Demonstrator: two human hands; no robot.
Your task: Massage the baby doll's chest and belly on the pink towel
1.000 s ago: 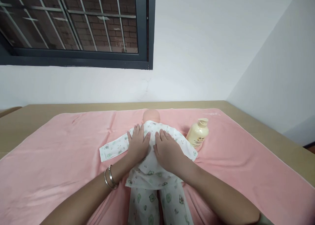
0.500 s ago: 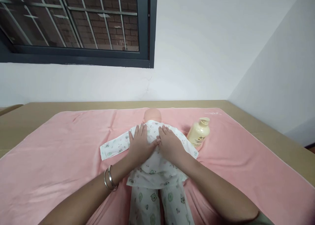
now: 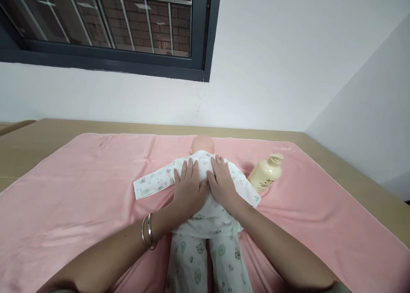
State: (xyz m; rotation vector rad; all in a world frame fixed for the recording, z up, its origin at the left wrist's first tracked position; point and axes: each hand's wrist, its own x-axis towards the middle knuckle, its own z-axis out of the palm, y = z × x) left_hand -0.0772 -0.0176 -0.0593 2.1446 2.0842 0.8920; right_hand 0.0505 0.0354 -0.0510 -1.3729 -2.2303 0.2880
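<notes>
A baby doll point(image 3: 203, 144) lies face down, its bald head toward the wall. It wears a white printed top point(image 3: 208, 218) and matching trousers point(image 3: 190, 263). My left hand point(image 3: 189, 190) rests flat on the left of its upper back, fingers spread and pointing at the head. On the right of the back lies my right hand point(image 3: 222, 183), also flat, with its thumb close to the left hand's thumb. Two silver bangles point(image 3: 149, 231) circle my left wrist. The doll's left-side sleeve point(image 3: 153, 184) stretches out sideways over the cloth.
A pale yellow pump bottle point(image 3: 265, 173) stands right of the doll, close to its sleeve. Under everything is a pink blanket point(image 3: 80, 190) on a wooden table point(image 3: 28, 143). Behind rise a white wall point(image 3: 256, 71) and a dark-framed barred window point(image 3: 144, 24).
My hands have drawn slightly apart at the thumbs, which overlapped before. Both stay on the doll's back. The whole view has tilted a little.
</notes>
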